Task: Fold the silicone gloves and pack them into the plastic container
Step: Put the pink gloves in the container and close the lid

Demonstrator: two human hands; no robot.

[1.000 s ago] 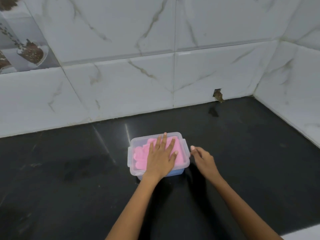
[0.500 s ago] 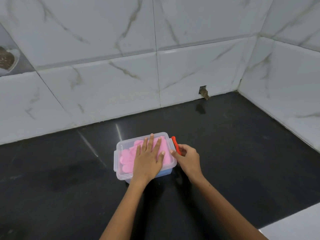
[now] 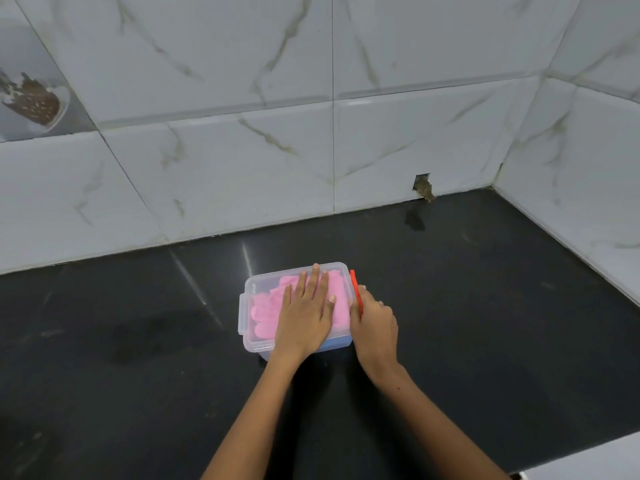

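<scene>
Head view.

Item: clear rectangular plastic container (image 3: 249, 342) with a translucent lid (image 3: 263, 278), standing on the glossy black stone surface (image 3: 485, 323), near its middle and well apart from the walls. A blue layer shows low at the container's near edge.

Contents: pink silicone gloves (image 3: 266, 308), folded, lying inside under the lid; their finger shapes point left.

Left hand (image 3: 306, 313): flat on the lid, fingers straight and spread, pressing down; it grasps nothing.

Right hand (image 3: 375, 323): at the container's right end, fingers curled around the red side clasp (image 3: 355, 289), which stands raised beside the lid edge.

Left end: a clear clasp (image 3: 240, 315) lies down against the container wall.

Surroundings: white marble-veined wall tiles (image 3: 242, 168) behind and to the right; a small broken notch (image 3: 423, 187) at the tile base.
</scene>
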